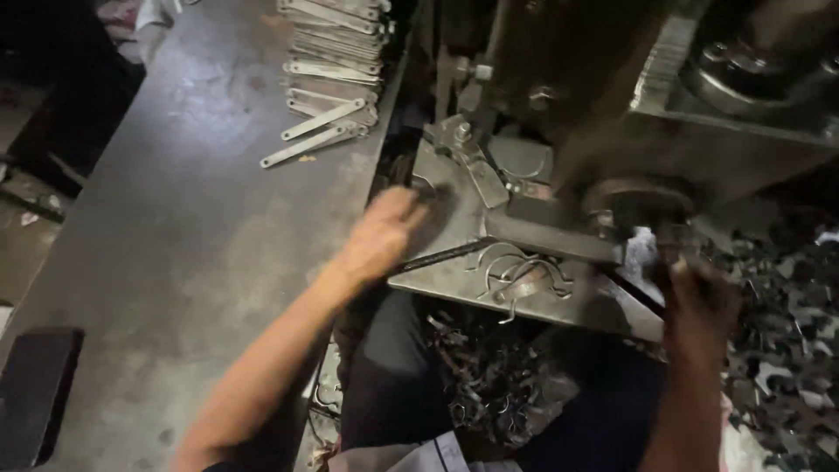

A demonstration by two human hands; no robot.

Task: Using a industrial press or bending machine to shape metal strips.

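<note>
Now left hand [384, 232] outstretched at press plate [454, 218], right hand [699, 301] raised.

The tabletop [175, 227] fills the left of the frame; a stack of metal strips [336, 52] lies on it at upper centre; the press machine [612, 105] stands at the upper right, its base plate [489, 262] at centre; bent clips [520, 271] lie on that plate; scrap pieces [786, 332] lie at the lower right.

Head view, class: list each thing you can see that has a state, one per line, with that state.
Left hand: resting on the press plate's edge, grip unclear.
Right hand: blurred, closed around something dark.
Press plate: tilted, bent wire pieces on it.
Flat metal strips: stacked on the bench; two lie loose.
Scrap pieces: heaped below.
</note>
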